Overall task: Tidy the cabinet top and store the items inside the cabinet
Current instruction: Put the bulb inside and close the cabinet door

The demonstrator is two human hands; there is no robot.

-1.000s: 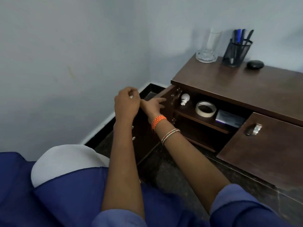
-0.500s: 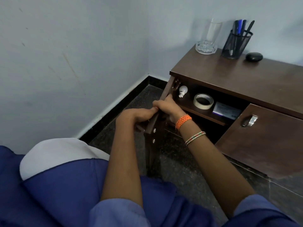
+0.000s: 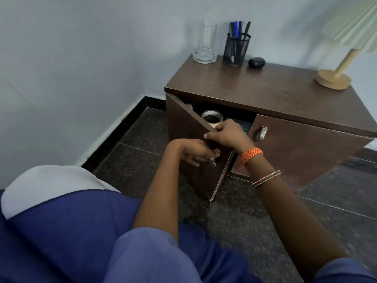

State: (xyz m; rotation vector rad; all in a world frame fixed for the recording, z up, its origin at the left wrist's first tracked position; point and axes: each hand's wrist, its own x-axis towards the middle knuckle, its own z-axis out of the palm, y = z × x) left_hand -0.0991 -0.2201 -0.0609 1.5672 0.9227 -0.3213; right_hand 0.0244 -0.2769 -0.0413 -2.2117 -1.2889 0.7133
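Note:
A low dark-brown cabinet [image 3: 271, 92] stands against the wall. Its left door [image 3: 189, 139] is about half open. My left hand [image 3: 193, 153] grips the metal handle on the door's front. My right hand [image 3: 228, 133] rests over the door's top edge, fingers curled on it. Inside, a roll of tape [image 3: 212, 117] and part of a flat box [image 3: 243, 125] show above the door. The right door [image 3: 302, 148] is nearly shut. On the top stand a tall glass [image 3: 206, 44], a mesh pen holder [image 3: 235, 49] and a small black case [image 3: 256, 62].
A lamp with a round wooden base [image 3: 332, 79] and pleated shade [image 3: 355, 23] stands at the cabinet's right end. The wall corner lies left of the cabinet. Dark speckled floor tiles [image 3: 255, 217] run in front. My knees in blue cloth [image 3: 81, 231] fill the lower left.
The left door has swung from wide open towards the cabinet, with both hands moving with it. The view has shifted right, and the lamp has come into sight.

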